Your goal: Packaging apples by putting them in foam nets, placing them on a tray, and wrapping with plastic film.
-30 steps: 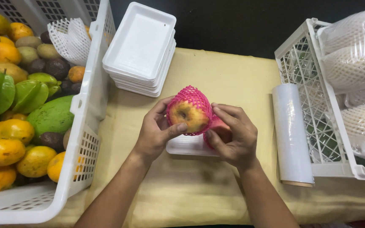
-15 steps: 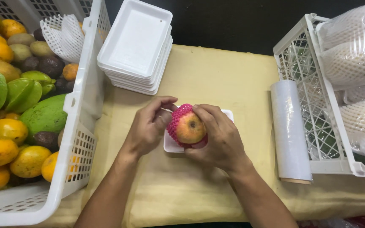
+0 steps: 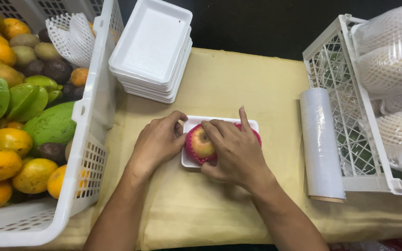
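Observation:
A yellow-red apple [image 3: 202, 143] in a pink foam net lies in a small white foam tray [image 3: 219, 123] on the yellow cloth. My right hand [image 3: 233, 151] is laid over the apple from the right, fingers curled on it, index finger sticking up. My left hand [image 3: 158, 142] rests against the tray's left edge, its fingers touching the netted apple. A bit of pink net [image 3: 256, 135] shows to the right of my right hand, maybe a second wrapped fruit; my hand hides most of it.
A stack of white foam trays [image 3: 152, 51] sits behind the hands. A white crate [image 3: 87, 135] of mixed fruit stands at left. A roll of cling film [image 3: 321, 144] lies at right beside a white crate [image 3: 345, 116] of wrapped fruit.
The netted apple came down from mid-air into the small tray. Both hands lowered with it and now press on it there.

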